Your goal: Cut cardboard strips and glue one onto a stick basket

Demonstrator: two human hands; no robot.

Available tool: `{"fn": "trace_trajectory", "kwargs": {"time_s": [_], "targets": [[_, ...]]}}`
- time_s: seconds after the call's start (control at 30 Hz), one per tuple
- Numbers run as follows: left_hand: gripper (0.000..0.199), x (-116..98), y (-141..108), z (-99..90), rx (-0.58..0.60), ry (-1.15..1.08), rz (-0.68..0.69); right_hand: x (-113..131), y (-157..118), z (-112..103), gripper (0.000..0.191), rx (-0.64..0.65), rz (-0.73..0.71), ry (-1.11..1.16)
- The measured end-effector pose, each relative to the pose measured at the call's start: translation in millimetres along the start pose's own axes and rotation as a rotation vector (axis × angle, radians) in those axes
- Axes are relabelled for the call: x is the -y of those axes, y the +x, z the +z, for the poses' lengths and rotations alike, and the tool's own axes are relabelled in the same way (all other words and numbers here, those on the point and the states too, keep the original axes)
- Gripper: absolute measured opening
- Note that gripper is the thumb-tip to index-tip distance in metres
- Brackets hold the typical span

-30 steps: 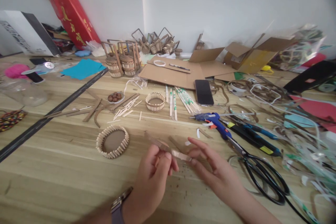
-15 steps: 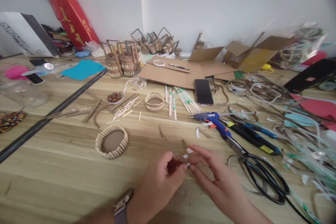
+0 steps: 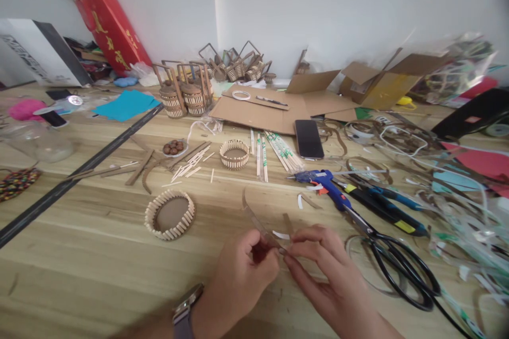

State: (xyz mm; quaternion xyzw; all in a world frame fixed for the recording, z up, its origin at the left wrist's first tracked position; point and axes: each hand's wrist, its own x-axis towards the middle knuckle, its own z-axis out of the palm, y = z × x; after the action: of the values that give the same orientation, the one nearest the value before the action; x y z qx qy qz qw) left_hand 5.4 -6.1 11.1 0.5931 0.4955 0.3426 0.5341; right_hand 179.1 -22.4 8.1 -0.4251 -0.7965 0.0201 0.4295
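Observation:
My left hand point(image 3: 248, 273) is closed in a pinch on a thin brown strip point(image 3: 254, 217), whose free end curves away from me over the tabletop. My right hand point(image 3: 324, 270) pinches the near end of the same strip, its fingertips almost touching the left ones. A small white paper piece point(image 3: 281, 234) sticks out beside the strip at the fingers. Just beyond my right fingertips lies a short brown piece point(image 3: 288, 222). Left of my hands stands a round tray ringed with short wooden sticks point(image 3: 189, 217). The exact grip point is partly hidden by the fingers.
On the right lie a blue glue gun point(image 3: 322, 177), a black cutter point(image 3: 382, 209) and black-handled scissors point(image 3: 401, 270). A smaller stick ring point(image 3: 234, 161), loose sticks point(image 3: 191, 164) and a phone point(image 3: 308, 140) lie farther back. Small wooden buckets point(image 3: 173, 103) stand near the wall.
My right fingers have closed in more at the strip's end. The white paper piece now sticks out farther to the left, and the strip has shifted slightly.

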Motion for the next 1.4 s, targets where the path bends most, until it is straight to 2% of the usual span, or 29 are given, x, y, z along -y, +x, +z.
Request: {"fn": "trace_trajectory", "kwargs": {"time_s": [0.37,0.67,1.1,1.4], "targets": [[0.017,3.9,-1.1,2.3,0.024,0.025,0.0,0.2,-0.2,-0.3,0.017,-0.011,-0.015,-0.102],[0.018,6.1,-2.2,1.9,0.019,0.105,0.092,-0.9,-2.9,0.5,0.016,0.012,-0.045,-0.099],[0.019,0.9,-3.3,0.1,0.017,0.171,0.14,-6.7,-6.3,1.3,0.017,0.07,-0.017,-0.038],[0.018,3.6,-3.8,-0.3,0.035,0.167,0.185,-3.3,-3.3,2.4,0.016,0.049,-0.067,-0.044]]}}
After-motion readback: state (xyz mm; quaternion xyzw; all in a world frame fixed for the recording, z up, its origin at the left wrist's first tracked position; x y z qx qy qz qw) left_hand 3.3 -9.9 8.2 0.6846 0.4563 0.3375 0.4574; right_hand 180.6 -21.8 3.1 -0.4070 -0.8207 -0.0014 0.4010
